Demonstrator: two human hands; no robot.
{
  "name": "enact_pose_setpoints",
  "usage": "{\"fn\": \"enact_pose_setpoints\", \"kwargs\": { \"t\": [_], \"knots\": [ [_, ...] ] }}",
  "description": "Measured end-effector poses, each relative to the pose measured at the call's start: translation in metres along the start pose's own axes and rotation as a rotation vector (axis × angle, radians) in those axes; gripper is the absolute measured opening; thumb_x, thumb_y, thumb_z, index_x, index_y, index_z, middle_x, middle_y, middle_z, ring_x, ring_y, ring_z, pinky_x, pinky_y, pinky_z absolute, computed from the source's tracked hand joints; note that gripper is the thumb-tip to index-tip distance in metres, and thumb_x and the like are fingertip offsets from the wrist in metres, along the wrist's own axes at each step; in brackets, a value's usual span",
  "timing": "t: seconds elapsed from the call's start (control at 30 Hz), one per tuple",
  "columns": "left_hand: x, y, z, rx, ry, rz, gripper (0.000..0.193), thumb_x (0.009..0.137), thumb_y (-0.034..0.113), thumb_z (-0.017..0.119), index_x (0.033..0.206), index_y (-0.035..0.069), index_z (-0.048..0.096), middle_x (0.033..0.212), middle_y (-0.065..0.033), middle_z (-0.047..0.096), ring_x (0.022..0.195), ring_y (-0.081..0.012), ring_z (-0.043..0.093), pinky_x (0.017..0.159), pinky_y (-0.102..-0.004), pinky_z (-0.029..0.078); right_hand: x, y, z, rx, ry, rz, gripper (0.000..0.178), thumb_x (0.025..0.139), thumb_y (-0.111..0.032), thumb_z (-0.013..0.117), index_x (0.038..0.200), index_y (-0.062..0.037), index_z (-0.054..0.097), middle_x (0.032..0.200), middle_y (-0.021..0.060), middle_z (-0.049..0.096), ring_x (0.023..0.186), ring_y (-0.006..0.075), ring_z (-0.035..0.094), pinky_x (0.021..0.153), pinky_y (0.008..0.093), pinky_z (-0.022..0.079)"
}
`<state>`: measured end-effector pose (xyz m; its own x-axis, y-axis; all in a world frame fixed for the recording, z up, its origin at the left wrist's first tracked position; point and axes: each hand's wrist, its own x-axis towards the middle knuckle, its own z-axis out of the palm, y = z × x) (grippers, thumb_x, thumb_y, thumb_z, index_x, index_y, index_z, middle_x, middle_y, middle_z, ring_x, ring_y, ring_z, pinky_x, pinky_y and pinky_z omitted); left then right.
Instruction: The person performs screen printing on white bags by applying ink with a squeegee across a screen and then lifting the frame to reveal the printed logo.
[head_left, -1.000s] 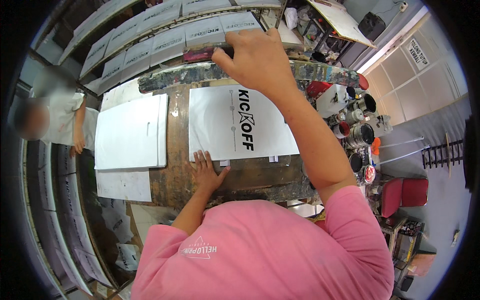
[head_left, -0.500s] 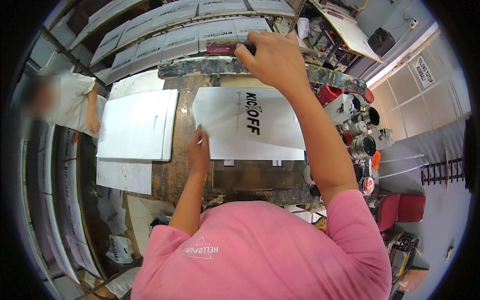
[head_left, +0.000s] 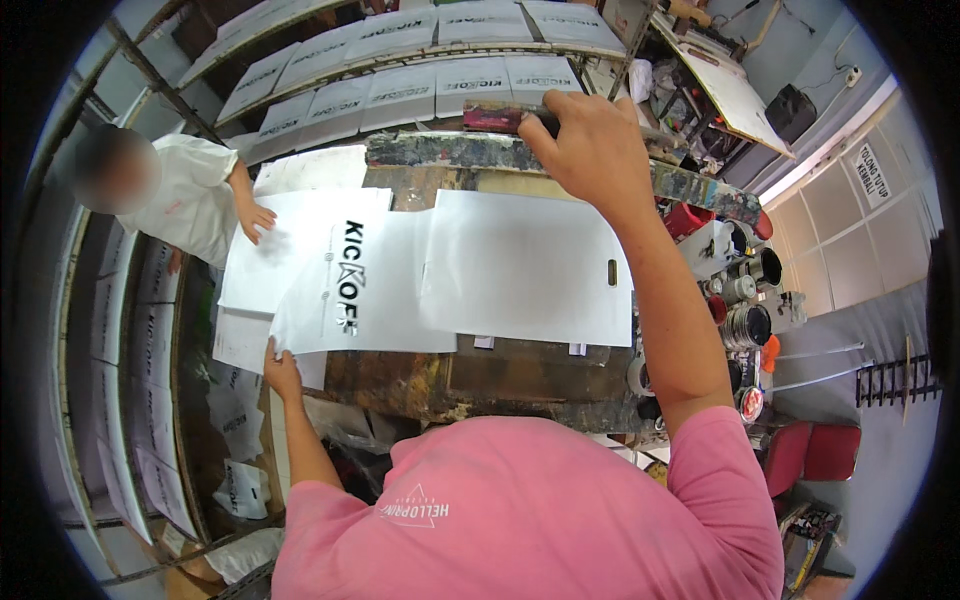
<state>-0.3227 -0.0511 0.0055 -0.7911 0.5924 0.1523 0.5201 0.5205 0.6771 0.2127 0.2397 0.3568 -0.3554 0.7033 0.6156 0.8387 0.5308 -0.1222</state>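
My left hand [head_left: 283, 370] pinches the near left corner of a white plastic bag [head_left: 390, 290] with black lettering. That bag lies slanted, spanning from the pile of white bags [head_left: 245, 275] on the left to an unprinted white bag [head_left: 530, 265] on the worktable [head_left: 400, 375]. A dark handle slot shows near the unprinted bag's right edge. Beyond it, my right hand [head_left: 600, 145] is closed on a paint-stained wooden bar [head_left: 495, 117] with a reddish end, raised above the table's far side; the rest of what it belongs to is hidden.
At the left a co-worker's hand [head_left: 257, 220] rests on the pile. A long paint-crusted beam [head_left: 450, 150] crosses the table's far side. Paint cans [head_left: 748, 325] crowd its right end. Racks hold printed bags [head_left: 400, 95] at the back and left; a red chair [head_left: 830, 450] stands at right.
My left hand has drawn the printed bag leftward from the middle of the table, uncovering the unprinted bag. The co-worker's hand has come onto the pile. My right hand keeps its grip.
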Motion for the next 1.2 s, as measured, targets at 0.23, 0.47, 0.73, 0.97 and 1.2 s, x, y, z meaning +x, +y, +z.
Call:
{"fn": "enact_pose_setpoints", "kwargs": {
  "t": [0.23,0.47,0.73,0.97,1.2],
  "knots": [
    [-0.026,0.220,0.037,-0.519,-0.347,0.077,0.080,0.100,0.032,0.073,0.157,-0.007,0.035,0.146,-0.0240,0.058,0.122,-0.0304,0.065,0.108,-0.0376,0.049,-0.015,0.003,-0.001,-0.041,-0.002,0.034,0.054,0.095,-0.046,0.059,0.120,0.0011,0.066,0.080,0.0166,0.070,0.082,0.0321,0.067,0.087,0.0463,0.042],
    [-0.161,0.360,-0.002,-1.717,-0.976,-0.675,0.127,0.090,0.082,0.055,0.161,-0.010,0.001,0.159,-0.0348,0.032,0.146,-0.0459,0.041,0.121,-0.0544,0.037,-0.136,-0.042,0.018,-0.110,-0.394,-0.013,0.073,0.094,-0.050,0.065,0.141,0.0047,0.056,0.107,0.0144,0.065,0.105,0.0282,0.059,0.088,0.0452,0.042],
    [-0.196,0.233,0.068,-1.172,-1.126,-0.894,0.136,0.081,0.098,0.039,0.162,-0.006,0.008,0.160,-0.0335,0.027,0.142,-0.0441,0.043,0.118,-0.0538,0.038,-0.276,-0.031,0.100,0.234,-0.687,0.115,0.038,0.093,-0.048,0.070,0.110,-0.0148,0.072,0.098,0.0118,0.068,0.095,0.0323,0.065,0.080,0.0474,0.052],
    [-0.203,0.185,0.130,-1.038,-1.109,-1.091,0.117,0.087,0.095,0.030,0.165,0.007,0.023,0.161,-0.0258,0.035,0.145,-0.0426,0.041,0.119,-0.0525,0.037,-0.334,-0.038,0.143,0.218,-0.614,0.067,0.040,0.088,-0.042,0.076,0.114,-0.0124,0.069,0.095,0.0106,0.065,0.095,0.0311,0.064,0.081,0.0459,0.054],
    [-0.200,0.175,0.143,-1.020,-1.177,-1.105,0.118,0.087,0.093,0.038,0.163,0.004,0.025,0.161,-0.0238,0.036,0.145,-0.0408,0.040,0.121,-0.0523,0.036,-0.345,-0.027,0.169,0.171,-0.603,-0.022,0.053,0.086,-0.037,0.077,0.130,-0.0099,0.065,0.114,0.0152,0.066,0.107,0.0347,0.062,0.098,0.0506,0.050]
  ]
}}
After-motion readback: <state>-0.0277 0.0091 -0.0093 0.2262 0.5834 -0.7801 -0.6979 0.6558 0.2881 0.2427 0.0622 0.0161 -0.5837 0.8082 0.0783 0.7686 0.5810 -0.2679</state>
